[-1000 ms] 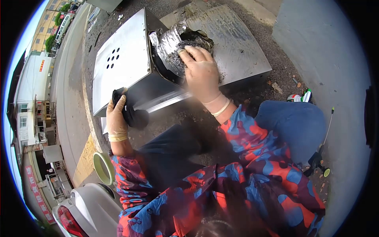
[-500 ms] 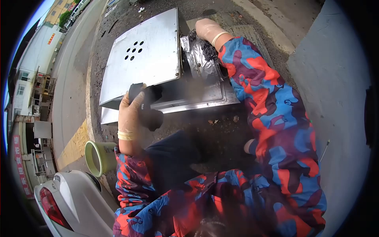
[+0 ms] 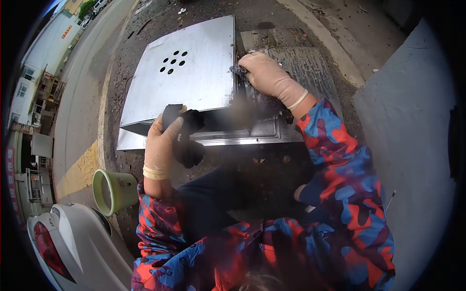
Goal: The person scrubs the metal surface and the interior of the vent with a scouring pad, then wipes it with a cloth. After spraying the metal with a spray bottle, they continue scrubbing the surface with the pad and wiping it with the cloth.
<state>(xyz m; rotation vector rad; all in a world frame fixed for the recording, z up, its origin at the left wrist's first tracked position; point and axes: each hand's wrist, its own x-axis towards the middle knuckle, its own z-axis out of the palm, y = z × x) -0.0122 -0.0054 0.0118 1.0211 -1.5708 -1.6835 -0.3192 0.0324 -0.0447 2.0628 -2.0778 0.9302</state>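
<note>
My left hand (image 3: 160,145), in a thin pale glove, is closed round a bunched black cloth (image 3: 187,150) in front of the metal box. Its loose part hangs below my fingers. My right hand (image 3: 267,77), gloved alike, pinches a dark steel wool scourer (image 3: 238,71) at the right edge of the box. The silvery metal box (image 3: 199,58) has a group of round holes in its top panel. A flat metal base (image 3: 264,130) extends from under it to the right. A blurred smudge hides part of the box's front.
A pale green bucket (image 3: 124,191) stands at the left, beside a white scooter (image 3: 82,242). Weathered wooden boards (image 3: 310,63) lie behind my right hand. A grey wall-like surface (image 3: 407,136) fills the right side. The road (image 3: 80,106) runs along the left.
My right hand has moved nearer to me and drawn the scourer left, against the box edge. My left hand keeps hold of the cloth. The view has shifted slightly.
</note>
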